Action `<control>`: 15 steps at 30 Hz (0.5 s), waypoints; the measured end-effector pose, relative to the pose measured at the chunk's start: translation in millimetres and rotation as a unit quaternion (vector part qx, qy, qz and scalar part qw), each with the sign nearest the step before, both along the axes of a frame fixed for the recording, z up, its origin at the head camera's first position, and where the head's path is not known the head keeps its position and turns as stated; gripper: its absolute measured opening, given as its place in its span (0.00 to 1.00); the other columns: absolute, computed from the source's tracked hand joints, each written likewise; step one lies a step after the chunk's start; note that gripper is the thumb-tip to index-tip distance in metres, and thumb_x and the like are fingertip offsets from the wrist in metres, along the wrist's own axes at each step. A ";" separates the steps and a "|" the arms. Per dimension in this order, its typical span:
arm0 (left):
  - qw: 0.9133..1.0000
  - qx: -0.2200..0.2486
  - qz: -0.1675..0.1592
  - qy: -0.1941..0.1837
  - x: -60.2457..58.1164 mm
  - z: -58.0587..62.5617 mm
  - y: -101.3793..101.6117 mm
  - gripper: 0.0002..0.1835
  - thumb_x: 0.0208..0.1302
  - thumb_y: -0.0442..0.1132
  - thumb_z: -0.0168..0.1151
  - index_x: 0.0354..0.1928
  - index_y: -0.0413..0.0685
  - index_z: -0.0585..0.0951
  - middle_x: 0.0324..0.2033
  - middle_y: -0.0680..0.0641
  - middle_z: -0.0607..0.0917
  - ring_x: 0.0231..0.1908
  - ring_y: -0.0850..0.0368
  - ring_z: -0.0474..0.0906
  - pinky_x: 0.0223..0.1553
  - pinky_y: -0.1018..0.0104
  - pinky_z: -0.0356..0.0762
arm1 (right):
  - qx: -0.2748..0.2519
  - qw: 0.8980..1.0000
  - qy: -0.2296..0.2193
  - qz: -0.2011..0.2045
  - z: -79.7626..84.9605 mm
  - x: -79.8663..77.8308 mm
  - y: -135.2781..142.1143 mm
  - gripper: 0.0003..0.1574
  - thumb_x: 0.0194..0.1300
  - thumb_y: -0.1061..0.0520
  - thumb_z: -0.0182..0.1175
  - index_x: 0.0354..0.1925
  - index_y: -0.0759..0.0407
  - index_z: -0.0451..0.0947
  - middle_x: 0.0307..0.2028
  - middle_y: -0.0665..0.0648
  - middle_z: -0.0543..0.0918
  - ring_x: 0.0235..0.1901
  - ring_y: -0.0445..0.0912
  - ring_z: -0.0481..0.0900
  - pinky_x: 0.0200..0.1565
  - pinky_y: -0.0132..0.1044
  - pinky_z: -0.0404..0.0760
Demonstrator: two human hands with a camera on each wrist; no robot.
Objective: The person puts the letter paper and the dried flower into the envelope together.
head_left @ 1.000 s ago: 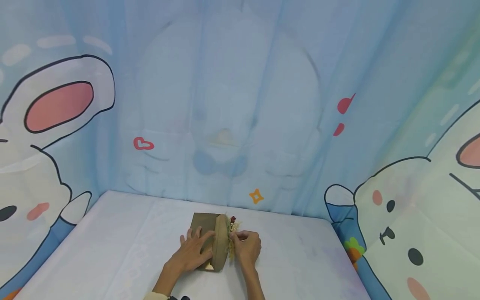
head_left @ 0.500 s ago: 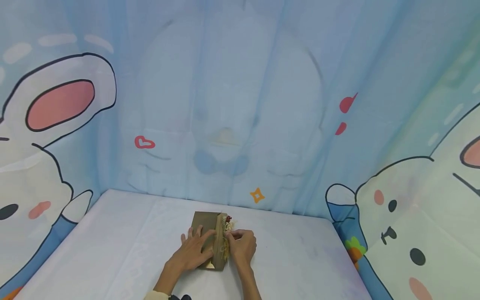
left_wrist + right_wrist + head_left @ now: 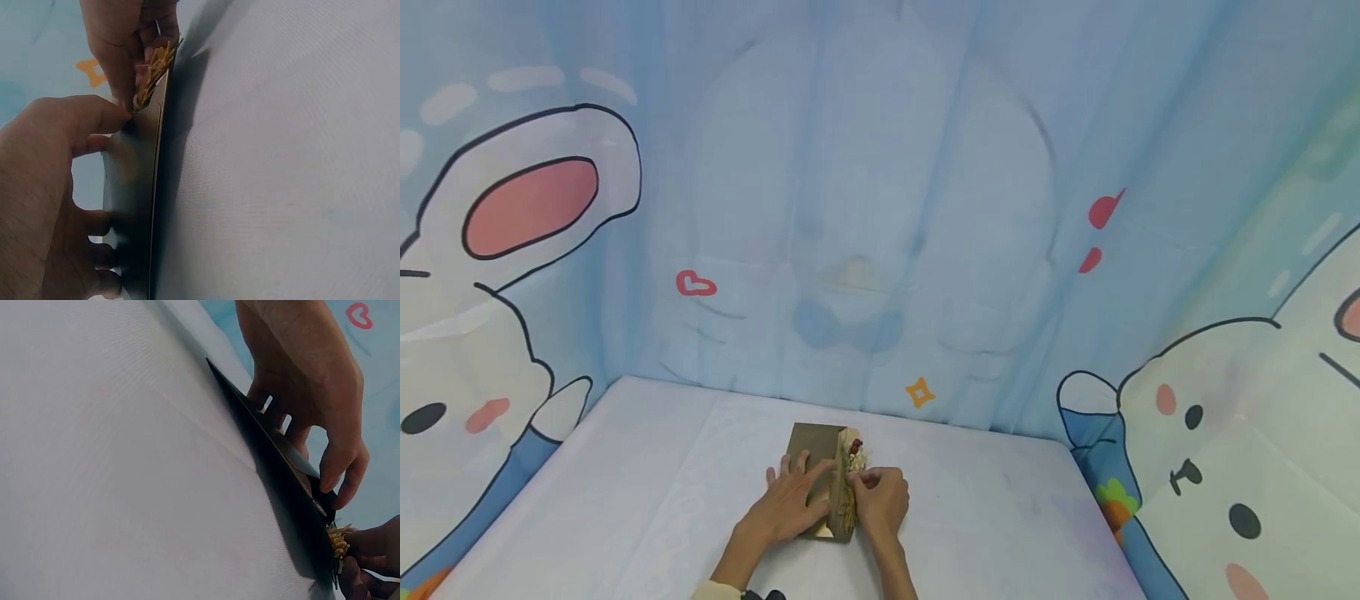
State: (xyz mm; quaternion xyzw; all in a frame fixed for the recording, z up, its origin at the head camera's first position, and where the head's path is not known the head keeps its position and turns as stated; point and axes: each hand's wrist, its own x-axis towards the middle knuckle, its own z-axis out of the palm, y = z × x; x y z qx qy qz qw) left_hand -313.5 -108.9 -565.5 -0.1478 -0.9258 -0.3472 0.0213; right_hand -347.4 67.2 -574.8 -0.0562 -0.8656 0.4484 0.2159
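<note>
A brown folded paper envelope (image 3: 812,439) lies on the white-covered table. My left hand (image 3: 786,504) rests on it with fingers spread; the thumb and forefinger reach to the raised flap (image 3: 838,479). In the left wrist view these fingertips sit at the flap's edge. A small bunch of dried flowers (image 3: 855,454), with dark red and cream heads and yellowish stems, lies along the envelope's right side. My right hand (image 3: 882,502) pinches this bunch between thumb and forefinger. Its cut stem ends (image 3: 339,542) show in the right wrist view beside the envelope's edge.
The white tablecloth (image 3: 992,517) spreads around both hands. Behind the table hangs a light blue curtain (image 3: 850,208) printed with rabbits, its lower part meeting the table's far edge. A pale sleeve cuff (image 3: 715,590) shows at the left forearm.
My right hand has moved left with the dried flowers, from beyond the envelope's right edge to over its right side. The flap looks narrower now. My left hand has stayed on the envelope.
</note>
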 end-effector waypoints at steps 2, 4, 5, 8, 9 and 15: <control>1.000 -0.002 -0.002 0.000 -0.1 1.2 -0.6 0.34 0.73 0.52 0.62 0.79 0.56 0.71 0.79 0.21 0.64 0.77 0.07 0.53 0.70 0.08 0.49 | -0.002 1.000 0.000 0.004 -0.2 -0.1 -1.4 0.10 0.55 0.63 0.83 0.21 0.59 0.91 0.16 0.52 0.85 0.16 0.39 0.74 0.22 0.35 0.72; 1.000 -0.004 -0.003 0.001 -0.4 1.9 -1.1 0.34 0.73 0.52 0.62 0.79 0.56 0.71 0.79 0.21 0.65 0.77 0.07 0.54 0.69 0.08 0.50 | -0.002 1.000 0.001 0.007 0.7 0.2 -3.0 0.10 0.55 0.63 0.82 0.21 0.59 0.91 0.16 0.52 0.85 0.16 0.40 0.74 0.22 0.35 0.73; 1.000 -0.004 -0.003 -0.001 -0.1 2.5 -1.2 0.34 0.73 0.52 0.62 0.79 0.57 0.71 0.79 0.21 0.64 0.77 0.07 0.54 0.69 0.08 0.50 | -0.002 1.000 -0.002 0.006 0.6 0.2 -4.0 0.10 0.55 0.63 0.82 0.21 0.59 0.91 0.16 0.52 0.85 0.16 0.40 0.74 0.22 0.36 0.73; 1.000 -0.006 -0.003 0.000 0.7 4.2 -1.4 0.35 0.72 0.52 0.62 0.79 0.57 0.71 0.79 0.21 0.64 0.76 0.07 0.54 0.69 0.08 0.50 | 0.002 1.000 -0.002 0.001 1.2 0.5 -7.5 0.10 0.54 0.63 0.82 0.21 0.59 0.91 0.16 0.52 0.86 0.16 0.40 0.75 0.23 0.38 0.75; 1.000 -0.006 -0.003 0.001 0.7 4.1 -1.3 0.34 0.72 0.52 0.61 0.79 0.57 0.71 0.79 0.21 0.64 0.76 0.07 0.54 0.69 0.08 0.50 | 0.004 1.000 -0.003 0.000 1.4 0.6 -9.0 0.10 0.54 0.64 0.82 0.21 0.59 0.91 0.16 0.53 0.86 0.16 0.40 0.75 0.23 0.39 0.76; 1.000 -0.004 -0.005 0.006 0.2 2.6 -1.9 0.33 0.74 0.53 0.61 0.79 0.58 0.71 0.79 0.20 0.64 0.76 0.06 0.54 0.69 0.08 0.51 | 0.021 1.000 0.007 0.016 2.7 0.7 -18.4 0.09 0.55 0.65 0.82 0.22 0.59 0.92 0.17 0.54 0.88 0.16 0.41 0.78 0.23 0.40 0.78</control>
